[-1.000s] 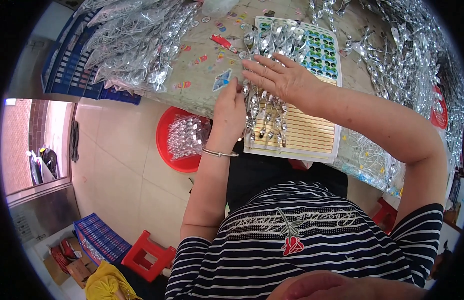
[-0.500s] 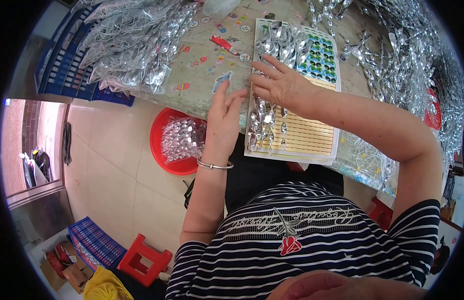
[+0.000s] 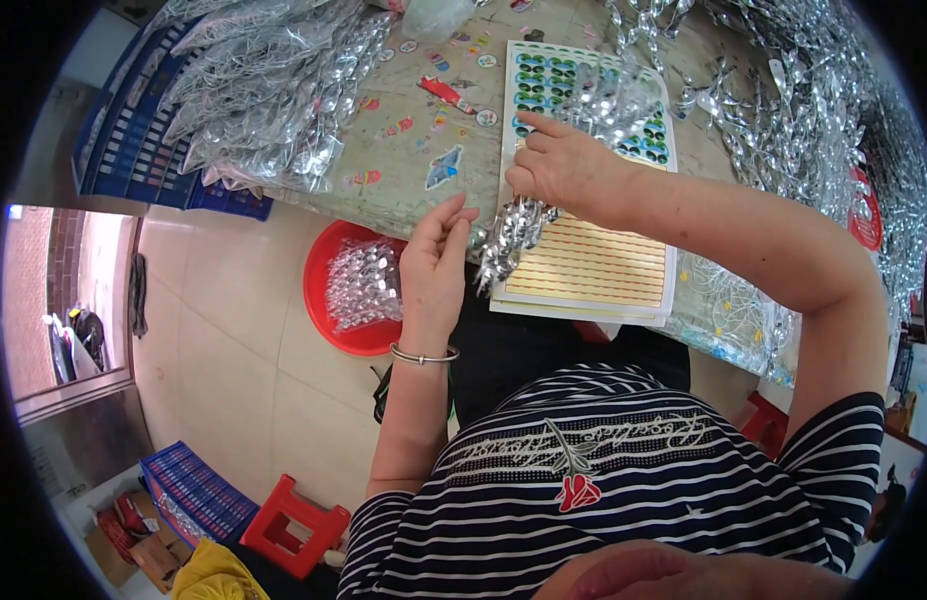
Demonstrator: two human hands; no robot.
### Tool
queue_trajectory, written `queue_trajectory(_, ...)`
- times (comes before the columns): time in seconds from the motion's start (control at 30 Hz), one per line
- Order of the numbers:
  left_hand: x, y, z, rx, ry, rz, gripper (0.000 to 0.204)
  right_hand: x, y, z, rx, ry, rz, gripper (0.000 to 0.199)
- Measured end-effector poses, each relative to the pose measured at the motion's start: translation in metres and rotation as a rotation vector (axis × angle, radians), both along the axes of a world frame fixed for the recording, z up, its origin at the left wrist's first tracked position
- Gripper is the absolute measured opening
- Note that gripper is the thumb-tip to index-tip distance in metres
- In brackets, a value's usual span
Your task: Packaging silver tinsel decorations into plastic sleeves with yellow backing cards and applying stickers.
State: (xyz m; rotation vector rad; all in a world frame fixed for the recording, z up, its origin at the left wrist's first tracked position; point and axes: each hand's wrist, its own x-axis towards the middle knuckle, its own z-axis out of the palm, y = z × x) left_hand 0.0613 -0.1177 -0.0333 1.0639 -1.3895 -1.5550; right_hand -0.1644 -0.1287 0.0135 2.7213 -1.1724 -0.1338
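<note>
My right hand [image 3: 564,170] is closed round a bunch of shiny silver twisted strands [image 3: 514,240]. The lower ends hang past the left edge of a printed sheet [image 3: 604,265], and the upper part [image 3: 609,100] fans out, smeared by motion, over its green and blue round prints. Yellow with red lines covers the near half of that sheet. Just off the table edge, left of the bunch, my left hand [image 3: 436,262] holds nothing; its fingers are loosely bent and partly apart. A bracelet circles that wrist.
Bagged silver strands [image 3: 274,100] are heaped over a blue crate [image 3: 134,130] at the far left. More loose strands [image 3: 814,120] cover the table's right side. A red basin [image 3: 334,335] holding a bagged bundle, and a red stool [image 3: 296,525], are on the floor.
The silver strands have been gathered off the sheet into my right hand, baring the prints at its upper left. My left hand has drawn slightly back toward me, its fingers more bent.
</note>
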Motion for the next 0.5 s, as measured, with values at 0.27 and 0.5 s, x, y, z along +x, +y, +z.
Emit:
queue_trajectory(0.27, 0.005, 0.002, 0.002, 0.065, 0.017, 0.028, 0.028, 0.0, 0.008, -0.007, 0.003, -0.002, -0.077, 0.022)
queue_trajectory(0.5, 0.016, 0.001, 0.003, 0.029, 0.06, 0.161, 0.025, 0.003, 0.008, 0.001, 0.208, -0.109, -0.203, 0.023)
